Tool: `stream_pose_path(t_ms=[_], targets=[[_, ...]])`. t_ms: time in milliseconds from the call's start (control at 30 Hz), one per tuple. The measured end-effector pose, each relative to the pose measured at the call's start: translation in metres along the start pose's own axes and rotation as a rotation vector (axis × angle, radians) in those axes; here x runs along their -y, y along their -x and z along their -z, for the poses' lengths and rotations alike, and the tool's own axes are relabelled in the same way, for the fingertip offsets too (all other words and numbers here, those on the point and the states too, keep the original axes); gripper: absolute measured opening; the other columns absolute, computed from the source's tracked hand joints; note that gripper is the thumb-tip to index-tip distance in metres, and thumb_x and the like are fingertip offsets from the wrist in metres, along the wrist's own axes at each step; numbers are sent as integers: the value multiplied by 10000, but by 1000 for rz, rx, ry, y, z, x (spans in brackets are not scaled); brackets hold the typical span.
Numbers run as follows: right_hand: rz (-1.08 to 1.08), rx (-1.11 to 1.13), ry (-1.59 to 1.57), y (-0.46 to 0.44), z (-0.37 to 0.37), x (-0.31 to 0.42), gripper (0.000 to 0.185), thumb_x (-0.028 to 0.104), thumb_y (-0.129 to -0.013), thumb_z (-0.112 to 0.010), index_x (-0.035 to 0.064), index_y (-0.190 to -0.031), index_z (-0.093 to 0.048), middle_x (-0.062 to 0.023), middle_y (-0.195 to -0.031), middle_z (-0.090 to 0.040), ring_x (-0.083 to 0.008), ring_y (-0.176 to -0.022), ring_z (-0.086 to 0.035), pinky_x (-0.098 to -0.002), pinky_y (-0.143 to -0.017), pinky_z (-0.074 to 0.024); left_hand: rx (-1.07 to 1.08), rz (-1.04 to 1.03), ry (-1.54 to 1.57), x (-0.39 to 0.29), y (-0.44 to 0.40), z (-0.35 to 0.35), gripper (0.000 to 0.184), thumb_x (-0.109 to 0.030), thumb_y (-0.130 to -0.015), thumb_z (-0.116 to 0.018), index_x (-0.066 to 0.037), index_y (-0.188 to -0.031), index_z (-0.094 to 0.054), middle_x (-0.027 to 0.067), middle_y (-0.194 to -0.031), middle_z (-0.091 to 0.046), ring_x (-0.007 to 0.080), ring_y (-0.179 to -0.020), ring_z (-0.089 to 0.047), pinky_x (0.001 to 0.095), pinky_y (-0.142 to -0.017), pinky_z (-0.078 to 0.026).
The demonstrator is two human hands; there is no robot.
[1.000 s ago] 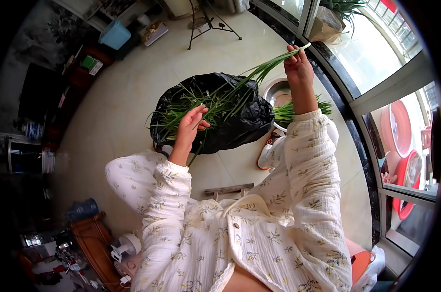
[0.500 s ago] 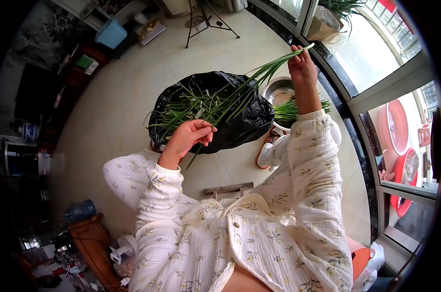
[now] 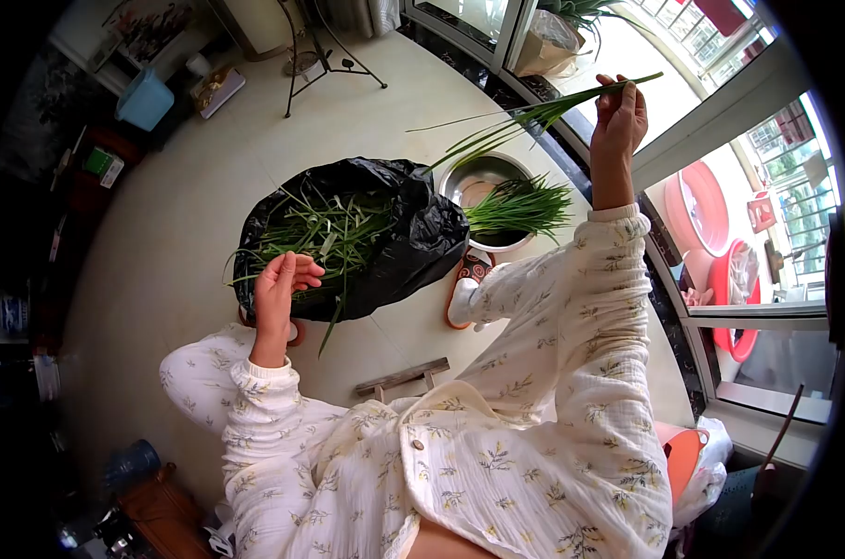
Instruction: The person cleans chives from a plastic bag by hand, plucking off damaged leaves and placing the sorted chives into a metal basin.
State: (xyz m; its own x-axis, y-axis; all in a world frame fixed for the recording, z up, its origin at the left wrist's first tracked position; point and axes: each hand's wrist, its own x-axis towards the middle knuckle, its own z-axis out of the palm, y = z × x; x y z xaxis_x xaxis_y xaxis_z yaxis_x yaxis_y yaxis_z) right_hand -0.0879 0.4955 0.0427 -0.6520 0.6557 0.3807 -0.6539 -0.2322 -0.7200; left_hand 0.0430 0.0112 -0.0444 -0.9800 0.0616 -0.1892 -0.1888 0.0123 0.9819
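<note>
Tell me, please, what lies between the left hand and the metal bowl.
In the head view, most of the black bag, with green leaves inside, lies there.

Wears a loose, crinkled white top [image 3: 525, 466] with sprig print, a round brown button [image 3: 418, 445] and gathered cuffs [image 3: 618, 212]. Pairs it with matching trousers [image 3: 199, 377] and orange-edged slippers [image 3: 476, 268], dark and patterned across the strap.

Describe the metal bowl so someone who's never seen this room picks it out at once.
Start from the big black plastic bag on the pale floor. Just right of it sits a round, silvery metal bowl, partly hidden by the bag. Unlike the bag, with its loose tangle of greens, the bowl holds a tidy bundle of green stalks.
</note>
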Motion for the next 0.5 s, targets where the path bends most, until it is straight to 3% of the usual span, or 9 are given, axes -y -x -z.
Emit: stream_pose_path(t_ms=[33, 100, 167, 233, 267, 300, 367, 433, 500], targets=[[105, 59, 109, -9, -3, 12, 172, 157, -962, -472, 2, -957, -547, -148, -807, -676, -76, -543, -472, -183, -517, -400, 57, -22, -184, 4, -6, 7, 261, -219, -939, -542, -20, -1101, -590, 68, -952, -670, 102, -723, -623, 199, -619, -473], [283, 241, 508, -15, -13, 22, 139, 144, -944, -502, 38, -930, -590, -64, -797, -687, -48, -578, -507, -198, -515, -422, 156, -60, -396, 8, -8, 16, 471, -64, -862, -615, -48, -1311, -473, 99, -1234, -553, 127, -798, -625, 224, -684, -482], [222, 375, 957, -3, -18, 9, 82, 138, -910, -539, 84, -912, -600, -49, -798, -683, -111, -574, -567, -245, -517, -451, 171, -95, -568, 5, -14, 21, 511, -41, -833, -628, -87, -1319, -478, 96, -1248, -541, 123, -812, -616, 218, -667, -475], [476, 693, 1288, 8, 3, -40, 64, 153, -866, -577, 108, -905, -602, -67, -817, -654, -218, -621, -610, -323, -548, -475, 153, -110, -621, 7, -26, 30, 466, -42, -832, -622, -81, -1283, -515, 95, -1220, -559, 114, -807, -609, 215, -665, -474], [485, 869, 1360, 20, 15, -65, 85, 168, -847, -582, 93, -885, -596, -104, -815, -608, -303, -688, -608, -377, -588, -481, 150, -119, -609, 6, -32, 35, 445, -40, -834, -619, -70, -1268, -526, 94, -1215, -563, 112, -804, -609, 213, -669, -475], [487, 1067, 1514, 29, 41, -104, 83, 148, -833, -573, 77, -874, -586, -103, -802, -590, -307, -723, -611, -391, -615, -481, 147, -125, -599, 5, -38, 40, 424, -39, -836, -615, -58, -1252, -537, 93, -1211, -567, 110, -801, -609, 212, -672, -476], [329, 1222, 1583, 61, 87, -160, 89, 77, -785, -547, 68, -848, -608, -125, -801, -599, -317, -784, -615, -402, -666, -495, 97, -196, -576, 4, -47, 46, 372, -25, -843, -602, -7, -1211, -550, 104, -1188, -579, 105, -810, -610, 217, -702, -482], [190, 1333, 1732, 93, 134, -208, 122, 84, -788, -524, 81, -807, -645, -136, -783, -631, -317, -780, -642, -406, -653, -522, 41, -257, -615, 1, -52, 54, 348, -6, -845, -591, 9, -1192, -557, 109, -1170, -586, 110, -817, -615, 222, -733, -484], [74, 1295, 1783, 123, 171, -241, 128, 92, -764, -548, 55, -750, -670, -155, -753, -650, -320, -755, -658, -401, -631, -533, -16, -234, -567, 5, -55, 71, 334, 12, -847, -580, 17, -1181, -561, 112, -1157, -590, 124, -820, -620, 231, -766, -485]])
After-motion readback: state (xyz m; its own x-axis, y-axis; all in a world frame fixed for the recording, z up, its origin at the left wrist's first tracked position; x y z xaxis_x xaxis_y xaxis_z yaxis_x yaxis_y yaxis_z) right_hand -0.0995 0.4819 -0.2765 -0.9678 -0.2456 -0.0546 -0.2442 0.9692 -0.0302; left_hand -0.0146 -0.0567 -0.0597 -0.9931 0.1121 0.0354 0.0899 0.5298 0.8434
